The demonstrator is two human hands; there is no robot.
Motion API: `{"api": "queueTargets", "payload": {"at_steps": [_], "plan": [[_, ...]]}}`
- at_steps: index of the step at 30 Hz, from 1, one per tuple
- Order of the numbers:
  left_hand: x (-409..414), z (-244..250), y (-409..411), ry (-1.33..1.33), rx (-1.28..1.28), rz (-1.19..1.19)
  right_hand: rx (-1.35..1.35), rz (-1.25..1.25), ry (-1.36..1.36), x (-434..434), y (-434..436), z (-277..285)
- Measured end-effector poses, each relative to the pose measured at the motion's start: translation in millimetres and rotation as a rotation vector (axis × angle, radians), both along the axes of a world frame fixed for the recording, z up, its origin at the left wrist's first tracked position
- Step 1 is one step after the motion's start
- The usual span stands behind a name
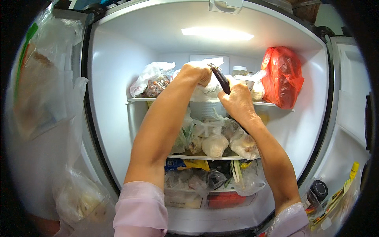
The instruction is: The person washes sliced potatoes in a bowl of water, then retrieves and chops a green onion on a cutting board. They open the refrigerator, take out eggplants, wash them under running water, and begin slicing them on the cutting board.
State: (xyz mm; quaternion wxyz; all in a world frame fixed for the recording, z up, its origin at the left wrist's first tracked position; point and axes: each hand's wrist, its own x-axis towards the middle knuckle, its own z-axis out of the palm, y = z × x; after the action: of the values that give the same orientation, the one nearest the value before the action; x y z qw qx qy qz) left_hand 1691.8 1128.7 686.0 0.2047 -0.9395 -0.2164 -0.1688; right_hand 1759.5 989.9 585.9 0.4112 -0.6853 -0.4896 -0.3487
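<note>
A long dark eggplant (220,77) slants across the top shelf of an open fridge, its stem end up and to the left. My right hand (237,96) is wrapped around it, and a thin dark length shows again below the wrist. Close to the stem end is my left hand (197,72), its fingers curled and largely hidden from me. Whether it grips anything cannot be seen. Behind and below both hands lies a white plastic bag (208,90) on the top shelf (139,99).
A full red plastic bag (282,78) stands at the shelf's right end, beside a white-lidded jar (239,70). A clear bag of reddish-brown food (158,86) sits left. Bagged produce (215,145) crowds the middle shelf. Open doors flank me; bottles (318,191) fill the right one.
</note>
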Motion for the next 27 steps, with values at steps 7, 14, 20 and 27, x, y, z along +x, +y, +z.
{"api": "queueTargets", "payload": {"at_steps": [7,14,20,27], "plan": [[-9.5,-14.3,16.2,-0.272,-0.016,-0.270,0.054,0.151,0.127,-1.4,-4.0,-2.8],[-11.0,-24.8,62.6,-0.740,-0.163,-0.516,0.078,0.222,0.165,3.4,1.3,-8.4],[2.3,-35.2,70.5,-1.178,-0.441,-0.554,0.133,0.309,0.242,6.6,1.4,-15.0],[3.4,-29.2,92.6,-1.354,-0.368,-0.479,0.097,0.481,0.402,-8.3,-0.1,-12.9]]}}
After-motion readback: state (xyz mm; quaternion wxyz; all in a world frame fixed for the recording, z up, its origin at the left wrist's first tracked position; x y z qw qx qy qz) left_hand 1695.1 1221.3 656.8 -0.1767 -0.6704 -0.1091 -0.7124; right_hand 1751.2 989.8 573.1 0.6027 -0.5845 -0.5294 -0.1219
